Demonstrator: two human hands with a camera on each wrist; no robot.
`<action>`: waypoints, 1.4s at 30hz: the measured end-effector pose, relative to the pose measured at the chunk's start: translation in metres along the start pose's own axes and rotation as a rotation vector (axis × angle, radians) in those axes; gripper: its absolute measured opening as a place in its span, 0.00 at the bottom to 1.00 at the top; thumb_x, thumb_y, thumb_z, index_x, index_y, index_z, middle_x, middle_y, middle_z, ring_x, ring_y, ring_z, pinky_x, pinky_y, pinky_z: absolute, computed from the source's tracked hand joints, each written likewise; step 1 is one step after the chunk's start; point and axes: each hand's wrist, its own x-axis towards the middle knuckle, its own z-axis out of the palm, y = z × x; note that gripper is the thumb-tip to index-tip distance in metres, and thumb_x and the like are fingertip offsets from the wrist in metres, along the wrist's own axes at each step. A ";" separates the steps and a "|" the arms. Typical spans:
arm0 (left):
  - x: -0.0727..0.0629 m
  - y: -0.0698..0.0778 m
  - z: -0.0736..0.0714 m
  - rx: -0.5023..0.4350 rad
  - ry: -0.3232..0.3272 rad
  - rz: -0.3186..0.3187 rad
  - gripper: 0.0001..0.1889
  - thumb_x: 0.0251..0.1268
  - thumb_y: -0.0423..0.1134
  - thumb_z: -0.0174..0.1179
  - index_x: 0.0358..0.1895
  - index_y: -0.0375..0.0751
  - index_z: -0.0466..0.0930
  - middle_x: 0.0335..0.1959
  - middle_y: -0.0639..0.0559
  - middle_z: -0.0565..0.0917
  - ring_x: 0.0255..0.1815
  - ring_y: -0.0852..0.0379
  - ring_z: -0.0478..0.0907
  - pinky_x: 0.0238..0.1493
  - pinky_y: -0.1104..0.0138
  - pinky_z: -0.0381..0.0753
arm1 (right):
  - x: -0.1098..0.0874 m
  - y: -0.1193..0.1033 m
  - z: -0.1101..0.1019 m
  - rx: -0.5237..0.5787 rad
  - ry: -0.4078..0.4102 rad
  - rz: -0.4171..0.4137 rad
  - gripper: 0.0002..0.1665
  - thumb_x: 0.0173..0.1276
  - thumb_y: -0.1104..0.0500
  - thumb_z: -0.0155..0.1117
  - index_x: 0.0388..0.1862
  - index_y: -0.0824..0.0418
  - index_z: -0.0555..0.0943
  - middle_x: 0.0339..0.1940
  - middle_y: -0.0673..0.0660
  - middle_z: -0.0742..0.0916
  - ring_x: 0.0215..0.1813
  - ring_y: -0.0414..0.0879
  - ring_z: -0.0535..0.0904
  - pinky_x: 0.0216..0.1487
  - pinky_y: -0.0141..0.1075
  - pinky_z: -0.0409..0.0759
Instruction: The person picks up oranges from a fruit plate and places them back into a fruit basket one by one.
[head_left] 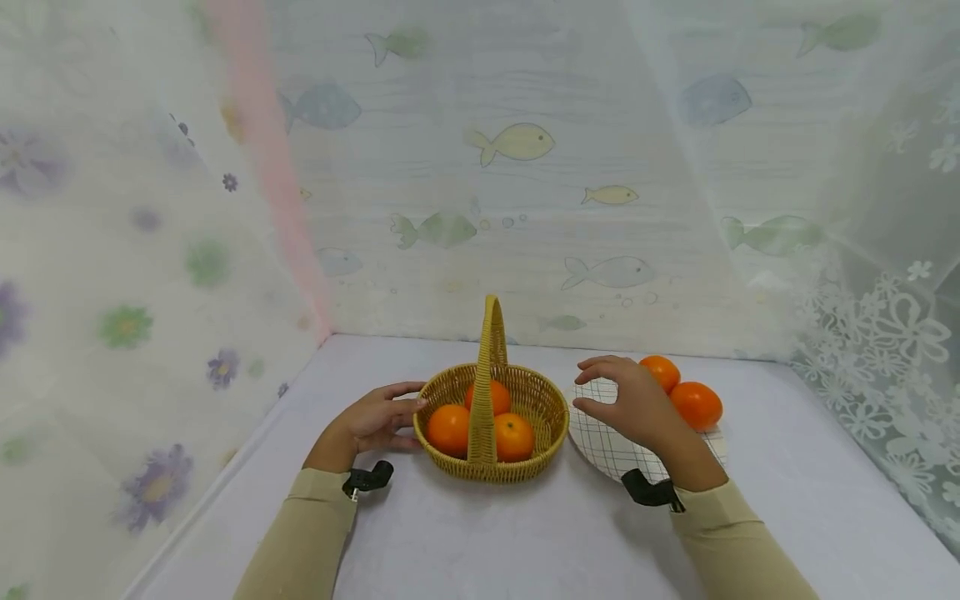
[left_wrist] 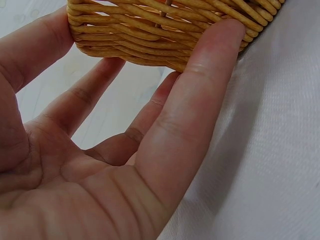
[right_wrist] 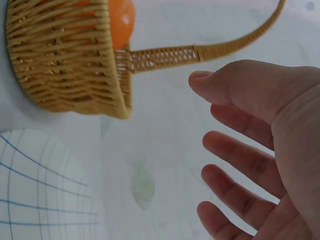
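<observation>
A yellow wicker basket (head_left: 442, 471) with a tall arched handle (head_left: 483, 400) stands on the table and holds three oranges (head_left: 448, 430). My left hand (head_left: 378, 419) is at the basket's left side. In the left wrist view, its fairly straight fingers (left_wrist: 200, 90) touch the woven wall (left_wrist: 135, 37). To the right of the basket, my right hand (head_left: 633, 400) hovers over a white plate (head_left: 611, 442) with a grid pattern. Its thumb and fingers are spread apart around nothing. Oranges (head_left: 696, 406) lie on the plate's far right part, partly behind that hand.
A white cloth covers the table (head_left: 487, 542). Behind it hangs a pale curtain (head_left: 450, 167) printed with fish, and flowered sheets (head_left: 150, 358) close in the sides. The basket's handle rises between the two hands.
</observation>
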 end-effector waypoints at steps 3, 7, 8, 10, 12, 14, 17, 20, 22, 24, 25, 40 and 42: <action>0.000 0.001 -0.001 0.006 -0.006 0.013 0.32 0.75 0.44 0.64 0.78 0.48 0.65 0.67 0.43 0.80 0.58 0.49 0.85 0.53 0.44 0.87 | 0.000 0.008 -0.005 -0.001 0.044 -0.005 0.13 0.63 0.54 0.79 0.45 0.50 0.87 0.62 0.53 0.87 0.69 0.58 0.77 0.69 0.59 0.76; 0.001 0.000 -0.001 0.008 -0.016 0.019 0.32 0.75 0.44 0.64 0.78 0.47 0.65 0.66 0.43 0.80 0.58 0.49 0.84 0.52 0.45 0.87 | -0.001 0.017 -0.012 -0.034 0.105 -0.015 0.13 0.62 0.57 0.80 0.45 0.53 0.88 0.60 0.54 0.88 0.67 0.58 0.80 0.66 0.59 0.78; 0.001 -0.001 -0.001 0.009 -0.015 0.021 0.32 0.74 0.44 0.64 0.78 0.47 0.66 0.66 0.43 0.81 0.57 0.49 0.85 0.52 0.45 0.87 | -0.001 0.019 -0.014 -0.043 0.115 -0.015 0.12 0.62 0.57 0.79 0.45 0.53 0.88 0.60 0.55 0.88 0.66 0.59 0.80 0.65 0.59 0.78; 0.001 -0.003 -0.001 0.009 -0.014 0.021 0.32 0.74 0.44 0.65 0.78 0.46 0.66 0.65 0.43 0.81 0.57 0.49 0.85 0.51 0.46 0.88 | -0.003 0.021 -0.018 -0.056 0.126 -0.006 0.13 0.62 0.57 0.79 0.45 0.54 0.89 0.59 0.56 0.88 0.66 0.60 0.80 0.64 0.60 0.78; 0.001 -0.004 -0.001 0.008 -0.013 0.022 0.32 0.74 0.44 0.65 0.77 0.47 0.67 0.64 0.44 0.82 0.57 0.49 0.85 0.51 0.46 0.88 | -0.005 0.023 -0.023 -0.058 0.121 0.019 0.13 0.64 0.56 0.78 0.47 0.54 0.88 0.61 0.56 0.88 0.67 0.61 0.79 0.64 0.62 0.77; 0.001 -0.004 -0.001 0.009 -0.011 0.023 0.32 0.73 0.44 0.65 0.77 0.46 0.67 0.64 0.44 0.82 0.57 0.48 0.85 0.51 0.46 0.88 | -0.007 0.025 -0.028 -0.058 0.118 0.045 0.14 0.65 0.54 0.77 0.48 0.54 0.88 0.62 0.56 0.87 0.68 0.62 0.78 0.65 0.63 0.76; 0.001 -0.003 0.000 0.007 -0.006 0.021 0.32 0.73 0.44 0.66 0.77 0.47 0.67 0.64 0.43 0.82 0.57 0.48 0.85 0.51 0.46 0.88 | -0.010 0.030 -0.034 -0.049 0.116 0.089 0.15 0.67 0.52 0.76 0.50 0.53 0.87 0.64 0.55 0.86 0.69 0.63 0.77 0.63 0.62 0.79; 0.000 -0.002 0.002 0.009 0.002 0.020 0.31 0.74 0.44 0.65 0.77 0.47 0.68 0.65 0.43 0.82 0.57 0.48 0.84 0.52 0.45 0.87 | -0.012 0.036 -0.038 -0.041 0.127 0.119 0.15 0.69 0.49 0.74 0.51 0.53 0.87 0.65 0.55 0.85 0.68 0.63 0.78 0.58 0.60 0.84; 0.000 -0.001 0.002 0.009 0.008 0.019 0.30 0.75 0.43 0.64 0.77 0.47 0.68 0.65 0.43 0.81 0.57 0.48 0.84 0.52 0.45 0.87 | -0.012 0.039 -0.039 -0.040 0.133 0.134 0.16 0.70 0.48 0.73 0.51 0.53 0.87 0.65 0.55 0.85 0.66 0.64 0.79 0.56 0.59 0.85; -0.001 0.000 0.002 0.006 0.014 0.018 0.30 0.74 0.43 0.64 0.76 0.47 0.68 0.65 0.43 0.81 0.57 0.48 0.84 0.52 0.45 0.87 | -0.012 0.043 -0.040 -0.042 0.133 0.149 0.16 0.70 0.48 0.73 0.52 0.53 0.87 0.65 0.56 0.84 0.65 0.64 0.79 0.55 0.60 0.85; -0.002 0.000 0.002 0.005 0.015 0.018 0.30 0.74 0.43 0.64 0.76 0.47 0.68 0.65 0.43 0.81 0.57 0.48 0.84 0.52 0.45 0.87 | -0.012 0.044 -0.041 -0.043 0.130 0.159 0.17 0.70 0.48 0.73 0.52 0.53 0.86 0.65 0.56 0.84 0.64 0.65 0.80 0.55 0.60 0.85; -0.002 -0.001 0.001 0.000 0.011 0.017 0.31 0.74 0.44 0.65 0.76 0.47 0.68 0.66 0.43 0.81 0.58 0.48 0.85 0.52 0.44 0.87 | -0.019 0.059 -0.054 -0.040 0.074 0.338 0.25 0.70 0.45 0.72 0.59 0.57 0.84 0.71 0.62 0.80 0.74 0.69 0.68 0.66 0.69 0.72; -0.002 -0.001 0.001 -0.002 0.007 0.014 0.30 0.74 0.44 0.65 0.76 0.47 0.69 0.66 0.43 0.81 0.58 0.48 0.84 0.52 0.44 0.87 | -0.019 0.063 -0.054 -0.052 0.071 0.364 0.26 0.70 0.45 0.72 0.59 0.57 0.84 0.71 0.64 0.79 0.70 0.69 0.72 0.63 0.68 0.75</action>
